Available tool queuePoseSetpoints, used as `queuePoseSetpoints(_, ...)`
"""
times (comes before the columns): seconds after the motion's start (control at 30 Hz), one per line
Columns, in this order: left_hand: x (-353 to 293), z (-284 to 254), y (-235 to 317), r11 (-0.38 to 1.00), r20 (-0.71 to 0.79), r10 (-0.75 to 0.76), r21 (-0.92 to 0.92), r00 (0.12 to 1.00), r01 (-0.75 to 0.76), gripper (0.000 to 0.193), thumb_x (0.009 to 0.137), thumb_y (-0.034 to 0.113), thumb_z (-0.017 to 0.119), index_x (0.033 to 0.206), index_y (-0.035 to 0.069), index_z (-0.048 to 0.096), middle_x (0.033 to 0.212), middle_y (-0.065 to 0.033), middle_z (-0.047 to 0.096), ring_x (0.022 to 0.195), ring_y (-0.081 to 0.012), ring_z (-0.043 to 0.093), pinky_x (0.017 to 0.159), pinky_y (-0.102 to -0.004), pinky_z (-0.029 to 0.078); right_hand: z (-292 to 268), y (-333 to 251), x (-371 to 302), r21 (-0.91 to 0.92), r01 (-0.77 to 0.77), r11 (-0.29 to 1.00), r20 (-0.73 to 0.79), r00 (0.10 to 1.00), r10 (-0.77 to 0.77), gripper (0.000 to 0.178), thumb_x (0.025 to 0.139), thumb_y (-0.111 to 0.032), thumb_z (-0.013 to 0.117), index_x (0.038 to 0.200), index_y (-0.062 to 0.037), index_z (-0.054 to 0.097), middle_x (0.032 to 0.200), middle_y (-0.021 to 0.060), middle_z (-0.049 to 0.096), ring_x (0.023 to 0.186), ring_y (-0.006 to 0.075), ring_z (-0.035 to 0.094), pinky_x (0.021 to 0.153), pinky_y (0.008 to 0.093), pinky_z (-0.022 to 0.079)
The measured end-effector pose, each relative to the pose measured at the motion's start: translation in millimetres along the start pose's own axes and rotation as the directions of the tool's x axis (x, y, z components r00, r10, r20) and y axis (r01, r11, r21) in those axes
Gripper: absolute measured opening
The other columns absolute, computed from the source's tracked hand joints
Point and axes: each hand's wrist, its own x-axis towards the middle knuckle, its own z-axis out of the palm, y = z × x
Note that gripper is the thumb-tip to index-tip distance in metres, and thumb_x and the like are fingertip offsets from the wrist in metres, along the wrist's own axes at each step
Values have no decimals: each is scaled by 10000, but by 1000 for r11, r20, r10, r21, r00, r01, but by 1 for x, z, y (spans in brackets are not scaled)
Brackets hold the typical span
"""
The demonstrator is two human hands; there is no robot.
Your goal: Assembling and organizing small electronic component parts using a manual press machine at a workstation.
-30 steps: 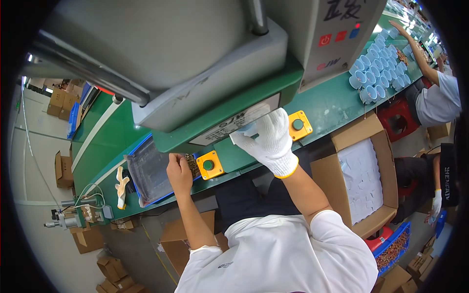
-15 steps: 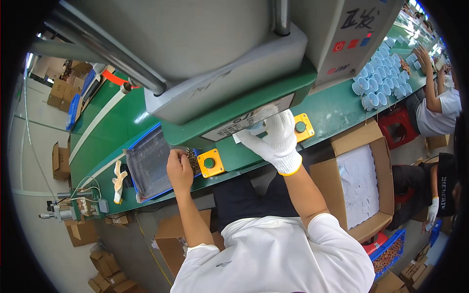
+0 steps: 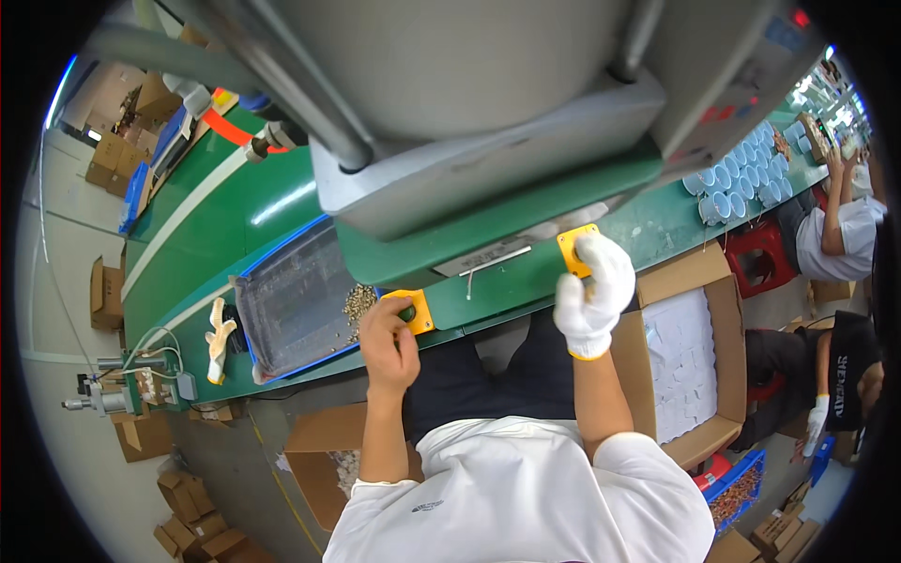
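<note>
My bare left hand (image 3: 389, 343) reaches to the left yellow button box (image 3: 419, 313); its fingertips are at the dark green button (image 3: 407, 312) and partly cover it. My right hand (image 3: 597, 298), in a white knitted glove, lies over the right yellow button box (image 3: 569, 250) and hides its button. Its thumb stands apart from the fingers, and I see nothing held in either hand. Between the boxes, the green-edged head of a press (image 3: 497, 230) hides most of what is under it. A thin pale cord (image 3: 470, 284) sticks out below its front edge.
Left of me, a blue-rimmed tray (image 3: 291, 300) holds small brass-coloured parts (image 3: 359, 305); a loose glove (image 3: 220, 340) lies beside it. An open carton (image 3: 633, 375) with white pieces stands at my right. Light-blue cups (image 3: 741, 178) stand farther along the bench, near other people.
My right hand has come out from under the press head and moved right onto the yellow box. My left hand has shifted from the tray's edge to the left button.
</note>
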Motion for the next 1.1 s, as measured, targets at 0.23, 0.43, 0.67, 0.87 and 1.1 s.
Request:
queuePoseSetpoints(0.23, -14, 15, -27, 978, -180, 205, 85, 962, -192, 70, 995, 22, 570, 1055, -7, 592, 1207, -227, 771, 1201, -471, 719, 1065, -563, 552, -30, 30, 1, -44, -13, 999, 160, 987, 20, 227, 945, -235, 638, 966, -31, 735, 832, 127, 696, 750, 365, 690, 722, 461, 552)
queuePoseSetpoints(0.43, -2, 21, -22, 969, -126, 196, 176, 973, -172, 63, 966, 52, 577, 981, -1, 608, 1081, -184, 737, 1160, -429, 651, 1055, -545, 509, -24, 63, 16, -1, 207, 978, 220, 954, -201, 146, 846, -193, 728, 902, -59, 716, 738, 86, 614, 680, 334, 650, 640, 463, 525)
queuePoseSetpoints(0.67, 15, -4, -20, 980, 64, 191, 41, 979, -194, 33, 935, 10, 536, 935, -7, 564, 1036, -222, 689, 1075, -395, 671, 1051, -506, 516, -25, 78, 8, 247, 32, 968, 110, 992, -61, 237, 849, -232, 710, 978, -33, 696, 768, 131, 589, 700, 372, 629, 624, 486, 517)
queuePoseSetpoints(0.87, 49, 9, -1, 961, 10, -78, -264, 997, 78, 59, 1001, -1, 603, 978, -39, 642, 997, -174, 782, 869, -197, 702, 859, -337, 561, -22, 83, 3, 274, -54, 960, 173, 985, 6, 289, 942, -235, 612, 1073, 16, 675, 852, 185, 650, 740, 425, 630, 675, 503, 524)
queuePoseSetpoints(1.1, 56, 26, 4, 926, -191, -355, -207, 915, 316, 79, 964, -3, 816, 1007, -37, 759, 929, -81, 789, 787, -114, 706, 684, -266, 561, -23, 75, 8, 205, -71, 976, 186, 982, 33, 233, 947, -228, 647, 1026, -19, 712, 892, 184, 678, 841, 442, 665, 781, 510, 549)
